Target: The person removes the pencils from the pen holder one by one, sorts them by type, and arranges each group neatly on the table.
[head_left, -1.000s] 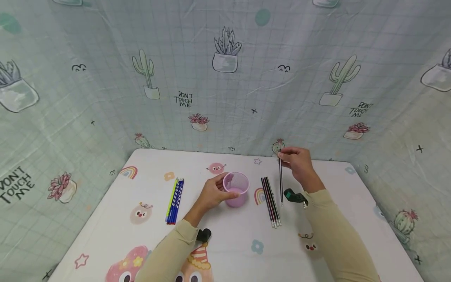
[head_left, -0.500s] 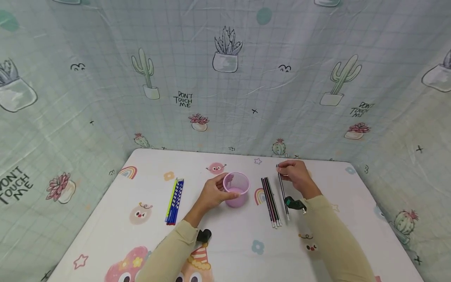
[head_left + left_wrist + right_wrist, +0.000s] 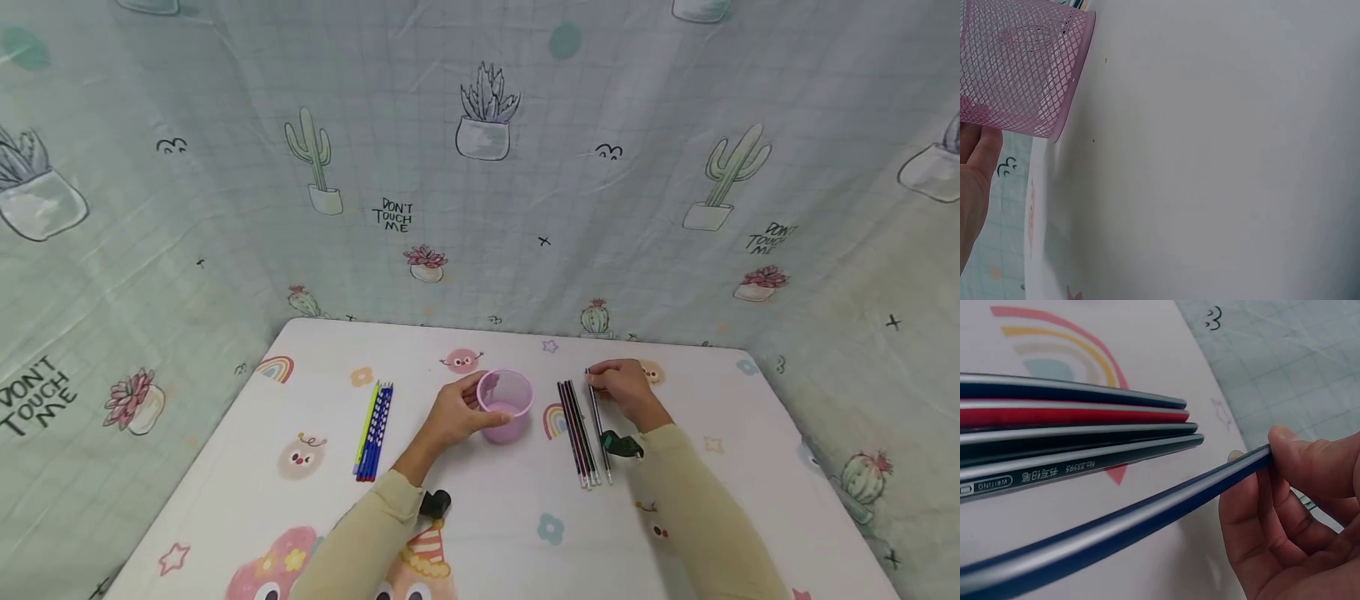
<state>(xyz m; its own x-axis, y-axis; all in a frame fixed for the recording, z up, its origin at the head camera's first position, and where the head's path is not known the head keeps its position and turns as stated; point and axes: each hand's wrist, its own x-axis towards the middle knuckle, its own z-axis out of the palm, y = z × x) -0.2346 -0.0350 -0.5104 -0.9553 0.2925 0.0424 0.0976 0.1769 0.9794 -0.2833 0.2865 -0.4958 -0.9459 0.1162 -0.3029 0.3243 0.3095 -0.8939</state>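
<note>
My left hand [image 3: 454, 415] grips a pink mesh pen cup [image 3: 504, 427] from its left side, thumb across the front. In the left wrist view the mesh wall of the cup [image 3: 1016, 69] fills the upper left corner, with a few fingers [image 3: 986, 150] against it. Between thumb and fingers my right hand [image 3: 624, 390] pinches the far end of a dark pencil [image 3: 598, 429]. A row of dark pencils [image 3: 579, 433] lies just left of it. Close up in the right wrist view, the pinched pencil [image 3: 1116, 528] slants apart from the row.
Left of the cup lies a bundle of blue patterned pencils [image 3: 377, 433] with a yellow-green one [image 3: 367, 429] alongside. The white table [image 3: 480, 533] carries printed cartoon figures. A patterned curtain [image 3: 480, 208] stands behind and at both sides.
My right hand has come down and nearer with the pencil, bringing it close beside the dark row. The left hand and the pen cup have stayed in place.
</note>
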